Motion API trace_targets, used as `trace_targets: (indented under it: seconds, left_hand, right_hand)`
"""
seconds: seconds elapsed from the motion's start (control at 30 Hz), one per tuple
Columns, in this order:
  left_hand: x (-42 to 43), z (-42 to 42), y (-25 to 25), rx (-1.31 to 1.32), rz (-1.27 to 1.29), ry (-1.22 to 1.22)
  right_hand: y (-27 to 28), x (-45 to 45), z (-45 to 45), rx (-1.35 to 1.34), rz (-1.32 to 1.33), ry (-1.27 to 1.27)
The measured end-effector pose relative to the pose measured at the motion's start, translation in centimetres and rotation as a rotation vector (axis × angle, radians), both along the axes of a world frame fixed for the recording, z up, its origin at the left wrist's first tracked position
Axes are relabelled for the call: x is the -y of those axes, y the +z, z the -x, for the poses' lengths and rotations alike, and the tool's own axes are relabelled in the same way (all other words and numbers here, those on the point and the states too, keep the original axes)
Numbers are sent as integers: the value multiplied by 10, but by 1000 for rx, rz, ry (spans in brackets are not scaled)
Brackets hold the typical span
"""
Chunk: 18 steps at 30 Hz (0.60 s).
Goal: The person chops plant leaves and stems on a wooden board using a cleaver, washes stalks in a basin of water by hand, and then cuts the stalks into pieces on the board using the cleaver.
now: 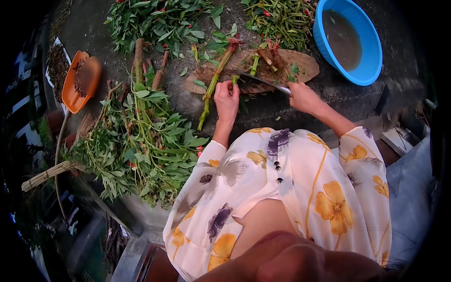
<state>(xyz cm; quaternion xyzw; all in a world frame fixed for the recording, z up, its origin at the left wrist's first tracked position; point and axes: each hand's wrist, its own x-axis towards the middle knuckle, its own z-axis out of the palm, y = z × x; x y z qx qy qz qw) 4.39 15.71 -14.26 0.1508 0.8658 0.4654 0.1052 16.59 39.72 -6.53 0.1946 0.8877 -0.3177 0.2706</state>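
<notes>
My right hand point(303, 97) is closed round the handle of a knife point(265, 82). The dark blade reaches left over a flat wooden board point(307, 68). My left hand point(227, 97) pinches a short green stem piece point(235, 79), whose top is beside the blade tip. A longer green stem point(215, 82) with a reddish top lies across the board's left part, just left of my left hand. Another cut green stem point(254, 65) rests on the board behind the blade, near reddish-brown stem stubs point(274, 55).
A blue basin point(378, 61) with murky water stands at the back right. Leaves point(157, 23) and thin green pieces point(282, 21) are heaped behind the board. Uncut leafy stems point(145, 136) lie at left, near an orange scoop point(70, 89) and a bundled-stick broom point(49, 175).
</notes>
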Motion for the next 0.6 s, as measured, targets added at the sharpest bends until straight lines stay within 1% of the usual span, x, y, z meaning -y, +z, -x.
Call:
trace_targets:
  seconds: [0.07,0.1,0.13,0.17,0.23,0.27,0.3,0.37,0.4,0.43,0.5,0.57,0.6]
  left_hand:
    - [-8,9,-7,-36,-5,-28]
    - [-11,11,-10,-68,-16,-71]
    - [-14,12,-8,-13,35,-102]
    - [-16,15,-8,-16,25,-116]
    - [-17,18,-11,-126,132,-154]
    - [-17,19,-3,-63,176,-149]
    - [-13,20,-7,-142,166,-159]
    - [-10,21,2,-144,165,-155]
    - [-9,20,11,-151,165,-155]
    - [-9,21,19,-163,165,-149]
    - [-3,25,13,-210,184,-135]
    - [5,34,19,-399,291,-76]
    - [9,40,21,-338,327,-38]
  right_hand:
    - [4,1,-3,-16,40,-31]
    - [8,1,-3,31,91,-83]
    - [13,-1,-4,77,135,-139]
    - [20,-4,-3,74,126,-153]
    - [31,-6,-3,122,214,-175]
    - [32,-8,-4,144,232,-191]
    - [32,-11,-4,155,228,-215]
    - [34,-12,-3,244,326,-246]
    - [38,-11,-2,246,328,-258]
    - [43,-10,1,242,329,-267]
    - [44,-13,0,231,326,-266]
    - [25,-10,-3,42,274,-207]
    - [18,-8,5,25,287,-183]
